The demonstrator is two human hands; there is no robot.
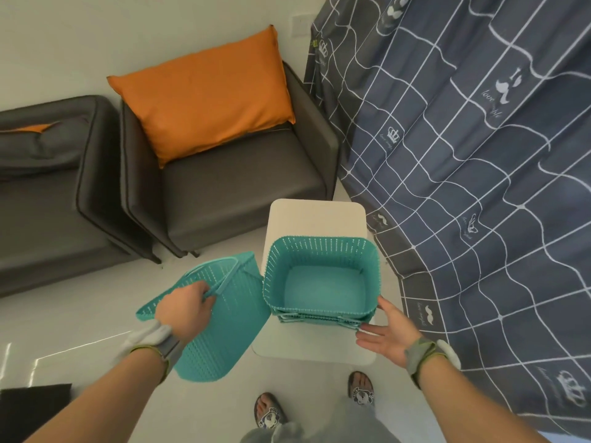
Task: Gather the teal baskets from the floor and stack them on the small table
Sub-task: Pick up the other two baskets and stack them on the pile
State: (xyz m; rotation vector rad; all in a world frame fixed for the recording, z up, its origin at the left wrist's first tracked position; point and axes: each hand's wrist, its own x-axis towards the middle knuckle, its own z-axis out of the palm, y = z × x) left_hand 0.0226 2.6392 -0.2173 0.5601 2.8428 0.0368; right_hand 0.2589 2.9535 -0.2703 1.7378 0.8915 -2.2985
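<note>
A stack of teal perforated baskets [319,276] stands upright on the small white table [316,219], near its front edge. My right hand [388,330] is open, its fingers touching the stack's lower right corner. My left hand [187,306] is shut on the handle of another teal basket [224,314]. That basket hangs tilted in the air, left of the table and just beside the stack.
A dark grey armchair [240,187] with an orange cushion [204,91] stands behind the table, and a grey sofa [48,187] is at the left. A grey checked curtain [463,139] hangs at the right. My feet in sandals [316,404] are on the pale floor.
</note>
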